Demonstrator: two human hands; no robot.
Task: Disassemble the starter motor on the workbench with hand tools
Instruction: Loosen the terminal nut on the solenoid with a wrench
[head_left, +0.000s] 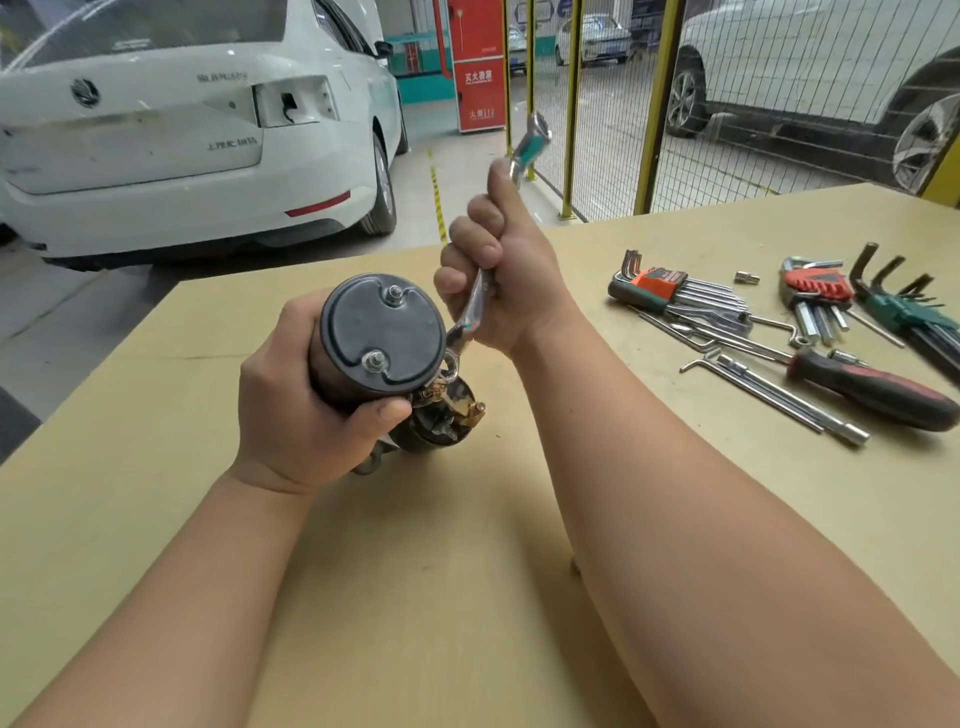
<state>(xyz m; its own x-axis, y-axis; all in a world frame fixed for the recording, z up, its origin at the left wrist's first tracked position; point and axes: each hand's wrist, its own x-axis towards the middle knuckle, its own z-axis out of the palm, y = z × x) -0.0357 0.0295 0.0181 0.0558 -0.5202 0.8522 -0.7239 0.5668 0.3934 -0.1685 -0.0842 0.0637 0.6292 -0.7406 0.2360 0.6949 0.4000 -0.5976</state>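
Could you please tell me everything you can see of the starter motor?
The starter motor is a black, metal-looking cylinder, its round end cap facing the camera. Two silver nuts sit on the cap. The left hand grips its body; brass-coloured terminals show below, beside the ring end of the wrench.

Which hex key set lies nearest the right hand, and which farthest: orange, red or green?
1. Orange hex key set, just right of the right hand.
2. Red hex key set, further right.
3. Green hex key set, by the frame's right edge.
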